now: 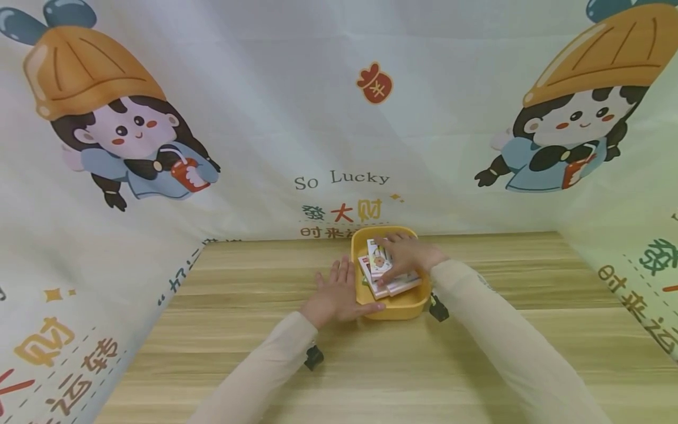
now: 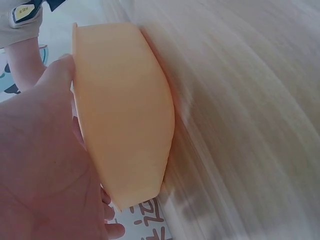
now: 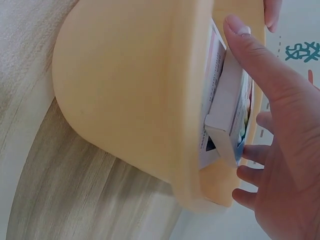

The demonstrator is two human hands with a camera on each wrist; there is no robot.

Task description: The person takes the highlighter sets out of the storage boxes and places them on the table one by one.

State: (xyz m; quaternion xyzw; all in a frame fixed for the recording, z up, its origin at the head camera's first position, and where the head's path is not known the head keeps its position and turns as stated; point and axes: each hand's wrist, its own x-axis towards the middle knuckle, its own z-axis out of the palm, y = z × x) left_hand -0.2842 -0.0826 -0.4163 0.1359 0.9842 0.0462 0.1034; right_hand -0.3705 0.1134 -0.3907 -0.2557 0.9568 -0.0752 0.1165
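Note:
A yellow plastic basket [image 1: 394,313] stands on the table with several small white printed boxes [image 1: 379,263] inside. My left hand [image 1: 335,294] rests along the basket's left side, fingers straight and thumb reaching over the near rim. In the left wrist view the thumb touches the rim of the basket [image 2: 125,110]. Over the boxes lies my right hand [image 1: 406,256], its fingers spread. The right wrist view shows a white box [image 3: 227,102] tilted on another box, with the right thumb [image 3: 240,35] by its upper end and the fingertips near its lower edge.
The wood-grain table [image 1: 254,294] meets a printed cloth backdrop [image 1: 265,118] just behind the basket. Cloth walls also rise at the left and right. Black clips [image 1: 438,308] show at both wrists.

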